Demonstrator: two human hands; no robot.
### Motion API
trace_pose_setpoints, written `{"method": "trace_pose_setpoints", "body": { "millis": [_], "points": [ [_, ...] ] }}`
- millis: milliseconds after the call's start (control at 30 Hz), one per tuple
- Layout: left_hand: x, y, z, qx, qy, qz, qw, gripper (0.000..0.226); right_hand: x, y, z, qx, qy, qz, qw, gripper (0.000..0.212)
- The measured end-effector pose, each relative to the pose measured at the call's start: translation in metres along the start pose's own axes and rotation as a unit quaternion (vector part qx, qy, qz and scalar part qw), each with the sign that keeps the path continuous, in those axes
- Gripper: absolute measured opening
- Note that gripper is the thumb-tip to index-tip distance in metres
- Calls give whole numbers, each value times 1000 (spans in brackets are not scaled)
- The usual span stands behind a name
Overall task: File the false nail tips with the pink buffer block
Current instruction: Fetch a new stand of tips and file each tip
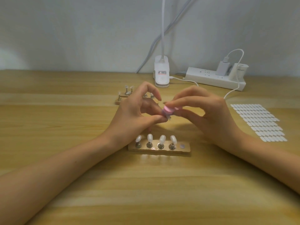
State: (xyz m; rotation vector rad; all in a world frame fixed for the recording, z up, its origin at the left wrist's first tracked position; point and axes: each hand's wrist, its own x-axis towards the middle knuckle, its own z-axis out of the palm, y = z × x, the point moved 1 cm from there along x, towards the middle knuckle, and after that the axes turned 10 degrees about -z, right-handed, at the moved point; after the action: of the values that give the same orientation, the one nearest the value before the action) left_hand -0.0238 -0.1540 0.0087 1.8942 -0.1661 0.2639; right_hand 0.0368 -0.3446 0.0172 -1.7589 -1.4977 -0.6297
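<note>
My right hand (204,111) pinches the pink buffer block (216,110) between thumb and fingers, above the middle of the table. My left hand (136,111) pinches a small nail tip holder (217,117) at its thumb and fingertip, and the block lies against the top of it. The tip itself is mostly hidden by the block and my fingers. In front of my hands a wooden stand (159,147) carries several white false nail tips (161,139) on metal pegs, with one slot at its right end bare.
A second wooden stand with nail tips (125,96) sits behind my left hand. A sheet of white adhesive tabs (258,120) lies at the right. At the back stand a clip lamp base (161,73), a power strip (215,78) with plugs, and a white cable (233,90).
</note>
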Motion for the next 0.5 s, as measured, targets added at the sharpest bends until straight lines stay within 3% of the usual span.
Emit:
{"method": "trace_pose_setpoints", "body": {
  "millis": [133, 233, 367, 500],
  "points": [
    [0, 0, 0, 8, -1, 1, 1000, 43, 0, -2, 2, -6, -18, -29, 999, 19],
    [1, -1, 0, 5, -10, 0, 1000, 43, 0, 3, -2, -10, 5, 16, 1000, 22],
    [0, 0, 1, -9, -17, 0, 1000, 45, 0, 0, 3, -6, -17, -19, 1000, 21],
    [1, -1, 0, -29, -22, -10, 999, 44, 0, 3, -1, -13, -1, 12, 1000, 21]
  ]
}}
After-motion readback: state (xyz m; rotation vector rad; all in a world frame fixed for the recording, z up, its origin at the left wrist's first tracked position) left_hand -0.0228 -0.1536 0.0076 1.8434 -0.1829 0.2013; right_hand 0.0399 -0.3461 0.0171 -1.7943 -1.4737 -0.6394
